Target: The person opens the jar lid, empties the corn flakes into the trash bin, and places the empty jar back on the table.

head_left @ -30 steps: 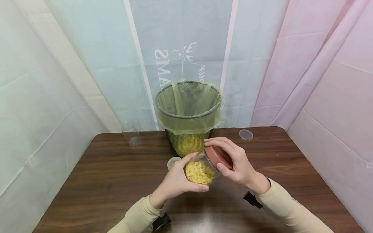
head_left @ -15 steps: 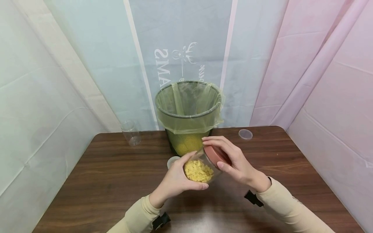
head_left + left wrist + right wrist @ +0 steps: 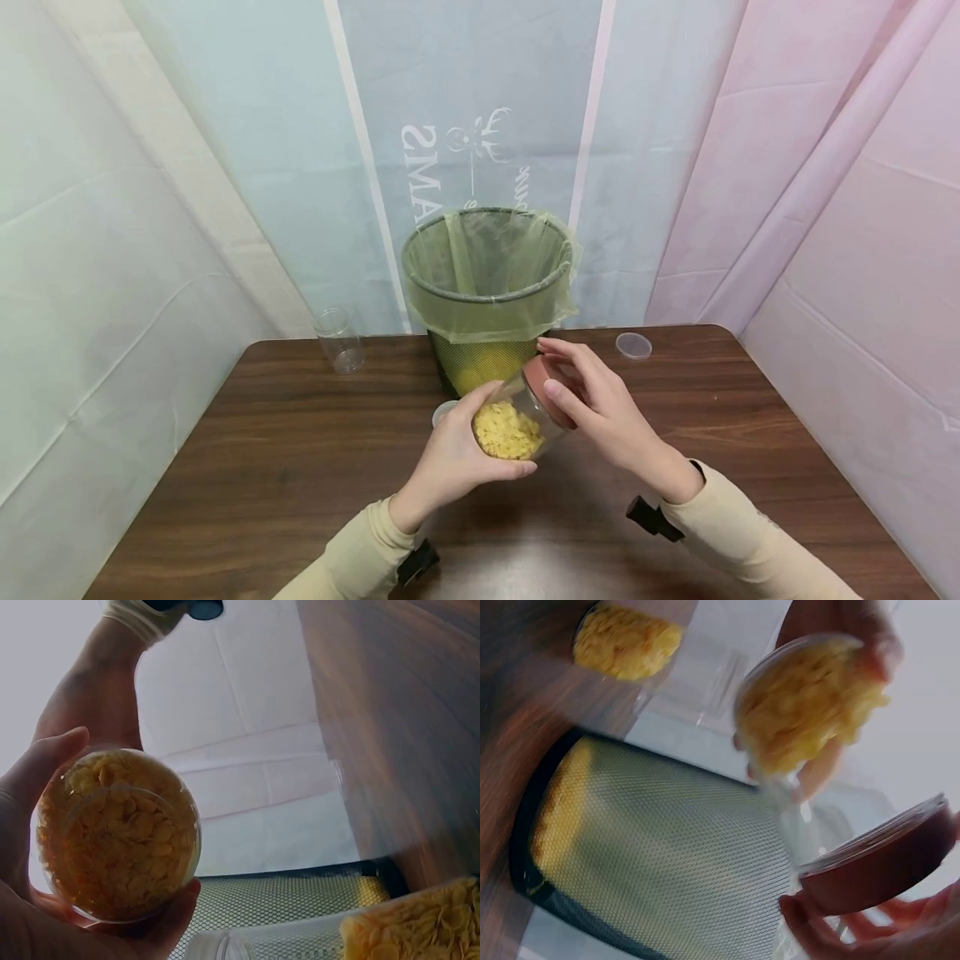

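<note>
Clamping jar (image 3: 507,429) with left fingers (image 3: 478,399), lid (image 3: 537,379) with right fingers (image 3: 576,353); right thumb (image 3: 558,394) now higher.

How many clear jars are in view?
3: the tilted jar in the left hand, the empty jar at the table's back left, and a third jar by the bin, mostly behind the left hand in the head view. More could be hidden.
</note>
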{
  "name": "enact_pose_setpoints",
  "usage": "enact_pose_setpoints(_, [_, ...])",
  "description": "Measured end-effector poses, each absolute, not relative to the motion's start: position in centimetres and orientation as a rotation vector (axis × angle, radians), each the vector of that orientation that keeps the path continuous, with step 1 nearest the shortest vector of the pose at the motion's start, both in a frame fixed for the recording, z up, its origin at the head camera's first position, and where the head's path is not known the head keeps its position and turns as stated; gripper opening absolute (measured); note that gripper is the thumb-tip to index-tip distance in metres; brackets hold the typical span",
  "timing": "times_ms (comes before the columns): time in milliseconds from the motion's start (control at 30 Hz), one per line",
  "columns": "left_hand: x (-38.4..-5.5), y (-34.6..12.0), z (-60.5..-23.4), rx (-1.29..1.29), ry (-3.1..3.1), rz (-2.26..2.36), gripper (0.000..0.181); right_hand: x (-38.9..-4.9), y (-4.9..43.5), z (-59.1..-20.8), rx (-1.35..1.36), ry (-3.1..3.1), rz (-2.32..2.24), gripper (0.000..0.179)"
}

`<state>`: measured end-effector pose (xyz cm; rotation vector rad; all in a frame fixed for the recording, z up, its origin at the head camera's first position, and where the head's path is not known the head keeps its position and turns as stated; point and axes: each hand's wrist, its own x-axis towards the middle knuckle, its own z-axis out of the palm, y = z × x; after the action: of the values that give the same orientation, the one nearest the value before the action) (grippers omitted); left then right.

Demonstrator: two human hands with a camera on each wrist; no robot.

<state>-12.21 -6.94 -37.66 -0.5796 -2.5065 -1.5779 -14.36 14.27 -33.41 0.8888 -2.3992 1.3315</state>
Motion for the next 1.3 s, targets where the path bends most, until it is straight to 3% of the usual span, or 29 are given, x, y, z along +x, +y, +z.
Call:
enact_pose_setpoints(367, [-12.7, -7.1, -37.6, -0.539, -2.454, -1.338, 0.091, -13.9, 14.1, -33.3, 0.746, -2.559, 1.245, 0.053])
enact_pose_setpoints(1300, [-12.7, -7.8, -36.9, -0.651, -2.487, -1.708, 0.084, -15.3, 14.8, -32.9, 1.355, -2.08, 1.465, 0.063])
